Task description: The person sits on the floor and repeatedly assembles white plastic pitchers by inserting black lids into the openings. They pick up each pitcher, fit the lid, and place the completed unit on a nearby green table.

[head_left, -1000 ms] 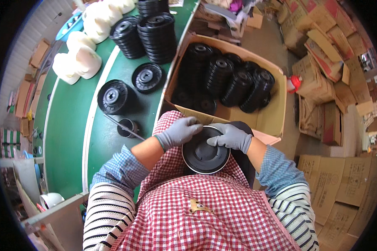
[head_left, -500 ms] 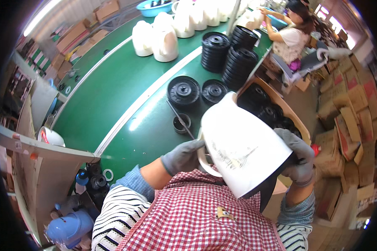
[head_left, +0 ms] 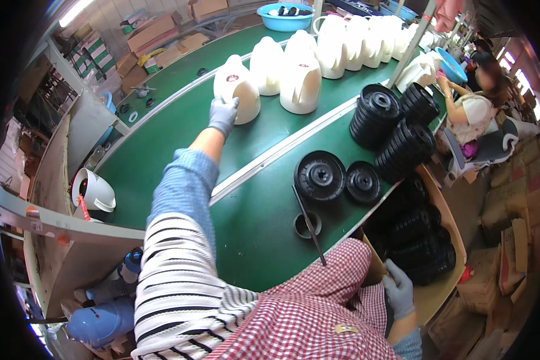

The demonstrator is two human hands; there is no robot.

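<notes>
Green surface (head_left: 168, 174) | white jug (head_left: 241, 81): left hand (head_left: 223, 116) touching it, right hand (head_left: 399, 292) well apart | fingers (head_left: 216, 108), both hands: grip indeterminable | advise keeping jug upright

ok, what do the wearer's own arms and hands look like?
Left hand and right hand: grey gloves, no visible markings. Left arm: white sleeve with dark stripes, then a light blue section on the forearm, ending short of the glove. Right arm: only a bit of light blue sleeve shows.

Glossy white plastic jug (head_left: 237, 90), matt cloth glove (head_left: 223, 115), smooth tabletop (head_left: 255, 252)
</notes>
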